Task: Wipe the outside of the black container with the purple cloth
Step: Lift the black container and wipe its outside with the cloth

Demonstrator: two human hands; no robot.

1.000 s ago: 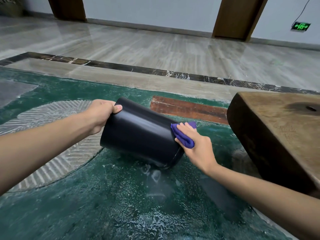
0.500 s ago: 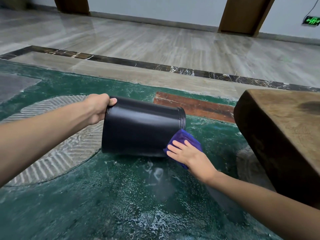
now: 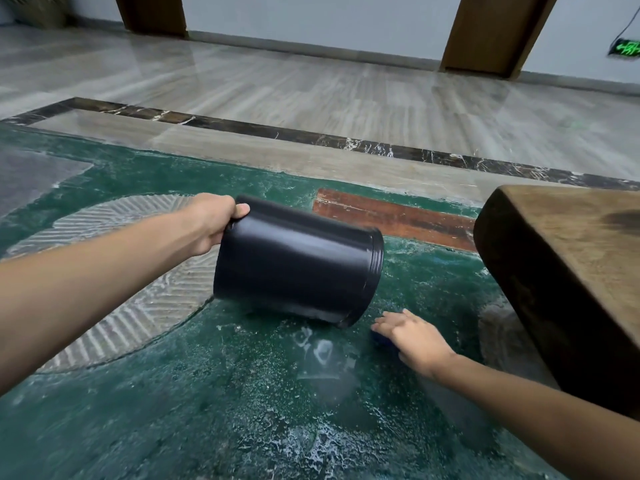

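Observation:
A glossy black container hangs on its side just above the green glass tabletop, its ridged end pointing right and down. My left hand grips its upper left rim. My right hand is below and to the right of the container, apart from it, palm down over the purple cloth. Only a small dark blue-purple edge of the cloth shows under the fingers.
A thick brown wooden slab juts in from the right, close to my right hand. Beyond the tabletop lies polished stone floor with a dark marble strip. Two wooden door frames stand at the far wall.
My right hand slid with the cloth from the container's right end, down its lower side, then off it toward the tabletop. The container tilted and swung slightly in my left hand.

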